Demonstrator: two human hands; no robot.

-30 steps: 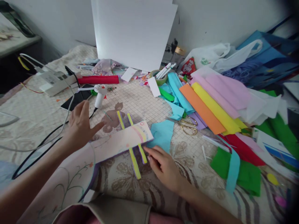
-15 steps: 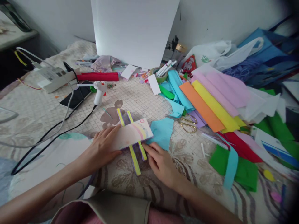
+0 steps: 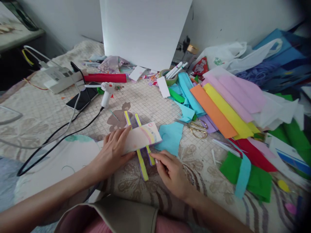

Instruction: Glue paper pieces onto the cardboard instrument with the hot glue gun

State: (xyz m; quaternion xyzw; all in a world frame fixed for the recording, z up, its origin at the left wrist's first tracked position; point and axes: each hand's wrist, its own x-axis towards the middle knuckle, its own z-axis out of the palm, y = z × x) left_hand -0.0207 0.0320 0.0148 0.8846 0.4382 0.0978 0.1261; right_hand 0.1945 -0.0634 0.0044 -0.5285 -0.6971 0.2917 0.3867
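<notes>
A white card [image 3: 143,135] with a pastel rainbow drawn on it lies across two yellow strips with purple edges, a longer strip [image 3: 142,165] and a shorter strip [image 3: 151,158]. My left hand [image 3: 116,149] grips the card's left part, fingers along the far edge and thumb by the near edge. At the near end of the shorter strip, my right hand [image 3: 171,170] has its index finger and thumb together on the strip's side; the other fingers curl under. A piece of light blue paper [image 3: 171,137] lies just beyond the card's right end.
Gold-handled scissors [image 3: 198,127] lie right of the blue paper. Colored paper sheets [image 3: 213,110] crowd the right side. A white glue gun [image 3: 106,94] with a black cord, a phone [image 3: 81,100] and a power strip [image 3: 60,77] occupy the left. A white board [image 3: 145,32] stands behind.
The view has shifted slightly. My right thumb and index finger have drawn closer together at the shorter strip's end. My left hand stays on the card.
</notes>
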